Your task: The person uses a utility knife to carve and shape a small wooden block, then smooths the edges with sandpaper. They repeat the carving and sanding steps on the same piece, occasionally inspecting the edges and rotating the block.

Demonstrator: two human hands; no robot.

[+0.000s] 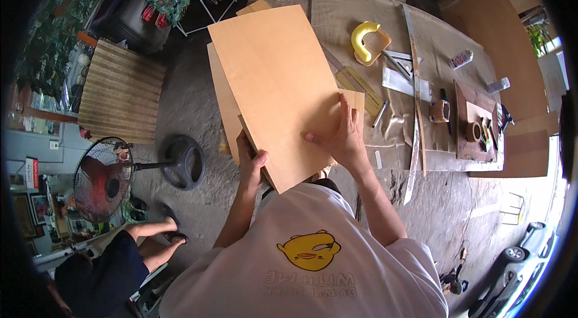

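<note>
A tan, thin rectangular board (pixel 277 77) is tilted in front of my body, its lower corner near my shirt. My left hand (pixel 250 160) grips its left edge, thumb on top and fingers hidden underneath. On the board's right side rests my right hand (pixel 346 140), its thumb stretched out over the surface and its fingers extended by the edge. More tan boards lie partly hidden below: one board (pixel 221 95) shows at the left, and a paler piece (pixel 354 101) pokes out by my right fingers.
On the cloth-covered worktable (pixel 337 8) lie a yellow curved object (pixel 360 41), a yellow ruler (pixel 364 89), a pen (pixel 380 113), a long metal straightedge (pixel 413 47) and a brown tray (pixel 466 101). To the left stand a fan (pixel 105 179) and a seated person (pixel 114 264).
</note>
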